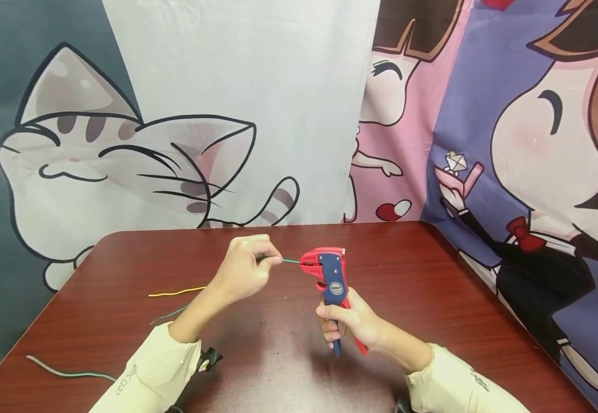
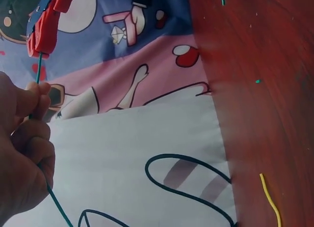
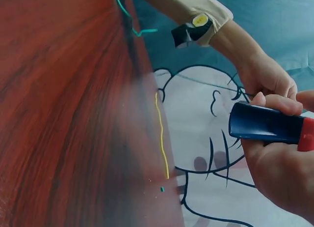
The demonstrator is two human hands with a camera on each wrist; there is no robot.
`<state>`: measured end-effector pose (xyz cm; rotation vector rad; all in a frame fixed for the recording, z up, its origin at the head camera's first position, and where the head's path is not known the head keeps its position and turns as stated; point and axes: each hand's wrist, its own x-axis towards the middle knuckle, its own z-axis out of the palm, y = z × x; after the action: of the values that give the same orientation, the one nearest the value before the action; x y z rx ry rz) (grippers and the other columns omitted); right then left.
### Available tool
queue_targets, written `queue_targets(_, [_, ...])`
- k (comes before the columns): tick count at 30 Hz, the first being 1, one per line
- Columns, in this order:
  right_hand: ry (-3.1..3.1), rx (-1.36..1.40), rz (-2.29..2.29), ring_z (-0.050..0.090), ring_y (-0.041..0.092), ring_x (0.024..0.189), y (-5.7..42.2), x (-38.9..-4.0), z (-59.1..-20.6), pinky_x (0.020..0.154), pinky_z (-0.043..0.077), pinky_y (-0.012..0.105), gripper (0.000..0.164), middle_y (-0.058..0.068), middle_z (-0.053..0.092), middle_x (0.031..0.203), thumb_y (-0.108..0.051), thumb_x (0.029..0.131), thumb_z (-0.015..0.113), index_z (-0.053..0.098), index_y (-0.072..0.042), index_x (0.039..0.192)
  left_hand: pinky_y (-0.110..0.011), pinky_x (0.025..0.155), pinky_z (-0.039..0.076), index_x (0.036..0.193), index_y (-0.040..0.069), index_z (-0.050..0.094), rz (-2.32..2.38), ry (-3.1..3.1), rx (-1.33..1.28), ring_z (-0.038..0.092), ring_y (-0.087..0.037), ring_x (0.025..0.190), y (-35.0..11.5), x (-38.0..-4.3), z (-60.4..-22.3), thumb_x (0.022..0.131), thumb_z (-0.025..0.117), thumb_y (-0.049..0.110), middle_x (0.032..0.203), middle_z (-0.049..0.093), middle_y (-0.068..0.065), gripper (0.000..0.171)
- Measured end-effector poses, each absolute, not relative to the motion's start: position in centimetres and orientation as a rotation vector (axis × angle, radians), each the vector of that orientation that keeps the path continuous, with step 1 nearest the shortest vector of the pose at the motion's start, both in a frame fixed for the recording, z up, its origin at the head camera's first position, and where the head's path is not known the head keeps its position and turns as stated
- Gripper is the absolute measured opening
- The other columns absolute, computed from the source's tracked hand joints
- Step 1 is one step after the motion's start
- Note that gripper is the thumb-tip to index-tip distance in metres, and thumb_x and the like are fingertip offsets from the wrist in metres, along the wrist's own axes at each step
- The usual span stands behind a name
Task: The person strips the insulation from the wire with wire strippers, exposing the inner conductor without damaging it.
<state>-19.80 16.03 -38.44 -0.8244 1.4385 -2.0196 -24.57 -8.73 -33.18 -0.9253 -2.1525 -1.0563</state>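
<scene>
My left hand (image 1: 247,267) pinches a thin green wire (image 1: 290,261) between thumb and fingertips, above the table. One end of this wire meets the red nose of a wire stripper (image 1: 333,278); its tail hangs back past the hand in the left wrist view, where the wire (image 2: 59,205) shows below the fingers. My right hand (image 1: 352,318) grips the stripper's handles from below, nose toward the left hand. The tool has a blue body with red parts. From the right wrist, a blue handle (image 3: 265,121) lies across the palm, and the tool's head is out of view.
A yellow wire (image 1: 175,293) lies on the brown table (image 1: 407,258), left of centre. Another green wire (image 1: 71,374) rests near the left front. Small green scraps (image 2: 257,81) are scattered on the tabletop. A cartoon-printed cloth (image 1: 304,103) hangs behind the table.
</scene>
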Motion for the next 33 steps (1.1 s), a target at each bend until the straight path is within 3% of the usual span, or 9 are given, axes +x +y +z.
queue_targets(6, [1.591,-0.814,-1.984,0.045,0.011,0.054,16.3,-19.6,-38.2,0.054,0.050,0.025,0.019,0.004,0.042,0.062,-0.002,0.097,0.054,0.045,0.003,0.081,-0.024,0.049,0.034,0.064,0.015,0.071,-1.023,-2.158,-0.931,0.039,-0.002,0.052,-8.8,-24.7,-33.5,0.072,0.073,-0.007,0.059,0.046,0.013,0.023])
queue_targets(10, [1.774,-0.884,-1.959,0.046,0.012,0.052,16.6,-19.5,-38.1,0.052,0.051,0.028,0.022,0.013,0.041,0.060,-0.002,0.096,0.056,0.045,0.011,0.082,-0.024,0.049,0.034,0.063,0.014,0.070,-0.983,-2.176,-0.928,0.039,-0.003,0.052,-8.7,-24.9,-33.4,0.073,0.071,-0.006,0.059,0.044,0.013,0.023])
queue_targets(15, [1.669,-0.817,-2.013,0.047,0.012,0.054,16.9,-19.2,-38.0,0.054,0.053,0.028,0.014,0.007,0.044,0.062,-0.002,0.098,0.051,0.051,0.001,0.083,-0.025,0.050,0.034,0.064,0.015,0.070,-0.968,-2.186,-0.934,0.039,-0.004,0.053,-8.5,-25.2,-33.3,0.075,0.070,-0.006,0.059,0.044,0.012,0.023])
queue_targets(20, [1.373,-0.676,-2.079,0.045,0.011,0.055,17.4,-19.1,-37.8,0.057,0.052,0.030,0.020,-0.001,0.048,0.066,-0.007,0.100,0.042,0.054,-0.008,0.084,-0.021,0.049,0.034,0.065,0.014,0.072,-0.987,-2.124,-0.988,0.038,-0.001,0.052,-8.5,-25.1,-33.6,0.076,0.072,-0.005,0.058,0.045,0.012,0.022])
queue_targets(33, [1.393,-0.746,-2.014,0.050,0.011,0.058,18.2,-19.3,-37.3,0.059,0.055,0.029,0.020,0.001,0.050,0.069,-0.008,0.102,0.039,0.055,-0.004,0.090,-0.017,0.050,0.034,0.064,0.015,0.069,-0.992,-1.997,-1.109,0.040,-0.002,0.052,-9.0,-25.7,-35.0,0.074,0.070,-0.008,0.058,0.048,0.010,0.025])
